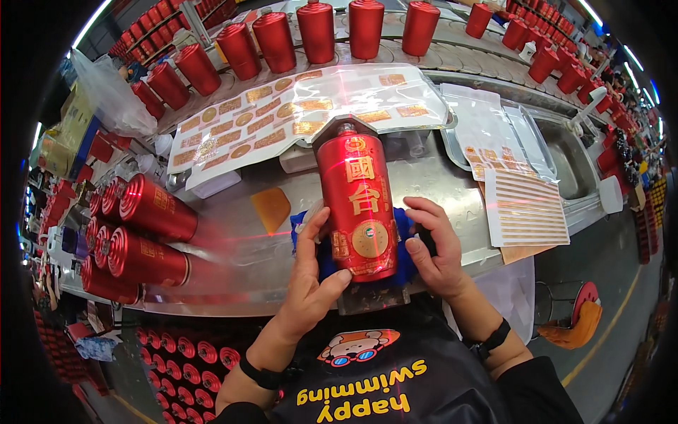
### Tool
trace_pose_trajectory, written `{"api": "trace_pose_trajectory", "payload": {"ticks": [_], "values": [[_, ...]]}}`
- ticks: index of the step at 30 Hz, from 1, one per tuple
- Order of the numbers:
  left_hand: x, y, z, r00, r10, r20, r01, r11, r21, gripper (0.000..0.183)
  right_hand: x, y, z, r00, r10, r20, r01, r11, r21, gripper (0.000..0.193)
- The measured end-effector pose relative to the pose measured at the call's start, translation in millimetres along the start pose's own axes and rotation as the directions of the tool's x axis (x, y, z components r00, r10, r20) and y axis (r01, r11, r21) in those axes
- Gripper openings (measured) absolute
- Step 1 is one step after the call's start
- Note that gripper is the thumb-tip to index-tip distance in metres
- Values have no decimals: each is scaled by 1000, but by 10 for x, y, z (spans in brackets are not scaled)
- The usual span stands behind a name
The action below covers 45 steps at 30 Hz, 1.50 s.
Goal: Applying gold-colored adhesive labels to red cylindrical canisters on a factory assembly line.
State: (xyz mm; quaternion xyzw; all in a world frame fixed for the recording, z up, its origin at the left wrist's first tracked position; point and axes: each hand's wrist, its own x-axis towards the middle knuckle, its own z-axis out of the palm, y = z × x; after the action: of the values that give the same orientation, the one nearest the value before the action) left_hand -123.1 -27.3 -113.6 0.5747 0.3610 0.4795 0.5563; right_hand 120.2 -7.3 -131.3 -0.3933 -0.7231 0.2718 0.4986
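One red bottle (358, 201) lies mid-frame, long axis running top to bottom, lower left edge held by the nearer left hand (311, 283), the right hand (439, 256) just beside, fingers apart.

Hands, two, bare. Left hand (308, 278): fingers upward, thumb slanting inward, spread from index finger. Right hand (443, 258): loosely open, fingers bent and angled inward, thumb raised. Left forearm (243, 388), right forearm (510, 357): partly bare, converging forward from below.
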Motion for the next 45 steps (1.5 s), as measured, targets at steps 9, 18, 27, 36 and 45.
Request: {"api": "trace_pose_trajectory", "payload": {"ticks": [9, 18, 27, 36, 45], "values": [[9, -107, 59, 993, 86, -87, -85, 996, 6, 80, 46, -417, -233, 997, -76, 32, 71, 987, 144, 35], [-130, -13, 70, 962, 268, -53, -188, 788, 586, 43, 73, -444, -148, 956, -216, 198, 254, 948, -191, 50], [-68, 140, 132, 912, 409, -28, -275, 662, 697, 32, 54, -438, -135, 953, -223, 206, 266, 941, -211, 45], [-2, 146, 187, 931, 340, -131, -210, 795, 569, 17, 39, -387, -141, 951, -239, 197, 276, 943, -187, 46], [-24, 178, 162, 944, 304, -125, -187, 809, 557, 13, 52, -361, -156, 937, -279, 208, 321, 925, -205, 47]]}}
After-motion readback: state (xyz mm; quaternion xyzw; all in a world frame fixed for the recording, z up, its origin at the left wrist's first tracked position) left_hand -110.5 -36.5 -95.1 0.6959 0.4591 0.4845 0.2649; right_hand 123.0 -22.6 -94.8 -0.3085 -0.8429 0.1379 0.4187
